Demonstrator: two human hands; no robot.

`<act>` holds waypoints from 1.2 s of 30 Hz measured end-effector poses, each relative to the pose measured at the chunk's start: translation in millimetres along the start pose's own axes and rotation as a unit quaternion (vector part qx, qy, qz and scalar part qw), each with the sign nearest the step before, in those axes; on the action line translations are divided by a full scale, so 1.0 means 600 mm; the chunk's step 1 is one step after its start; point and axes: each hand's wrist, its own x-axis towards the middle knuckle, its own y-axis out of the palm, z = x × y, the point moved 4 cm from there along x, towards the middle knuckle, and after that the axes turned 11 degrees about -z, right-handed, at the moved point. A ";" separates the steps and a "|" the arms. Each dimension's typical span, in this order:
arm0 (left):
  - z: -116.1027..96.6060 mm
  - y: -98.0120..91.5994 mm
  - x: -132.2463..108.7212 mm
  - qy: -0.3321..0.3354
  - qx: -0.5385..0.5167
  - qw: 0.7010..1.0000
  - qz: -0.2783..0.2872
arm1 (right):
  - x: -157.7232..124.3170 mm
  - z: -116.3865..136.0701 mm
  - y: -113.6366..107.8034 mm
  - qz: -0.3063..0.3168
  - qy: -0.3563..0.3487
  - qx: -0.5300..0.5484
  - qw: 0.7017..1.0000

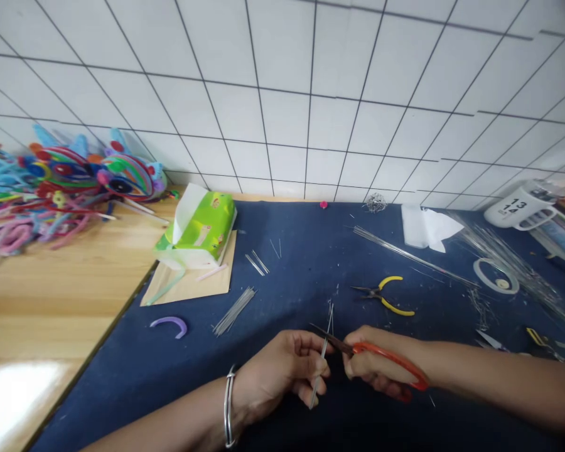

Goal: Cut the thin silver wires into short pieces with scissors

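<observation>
My left hand [287,370], with a silver bangle on the wrist, pinches a small bunch of thin wires [327,339] that points up and slightly right. My right hand [376,361] is closed round the red handles of a pair of scissors [390,358]. The dark blades reach left and cross the wires just above my left fingertips. Whether the blades are fully closed I cannot tell. Left of my hands lies a bundle of cut wire pieces [234,311]. Yellow-handled pliers [386,296] rest beyond my right hand.
A green tissue pack [204,226] sits on brown card [188,285] near a purple curved piece [170,324]. Long wires [414,256], a tape ring [496,276] and a white mug [518,207] are at right. Colourful pipe-cleaner crafts [70,182] pile up at far left. A tiled wall [282,113] bounds the back.
</observation>
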 end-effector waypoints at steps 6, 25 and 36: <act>0.000 -0.001 0.002 -0.006 -0.012 1.000 0.004 | 0.000 0.004 -0.004 -0.024 -0.003 -0.010 1.000; -0.008 -0.001 0.001 -0.039 -0.005 0.999 -0.003 | 0.013 -0.020 0.004 -0.009 -0.025 0.018 0.999; -0.003 -0.005 -0.009 -0.065 0.080 0.979 0.174 | -0.060 -0.056 -0.071 -0.345 -0.216 -0.399 0.821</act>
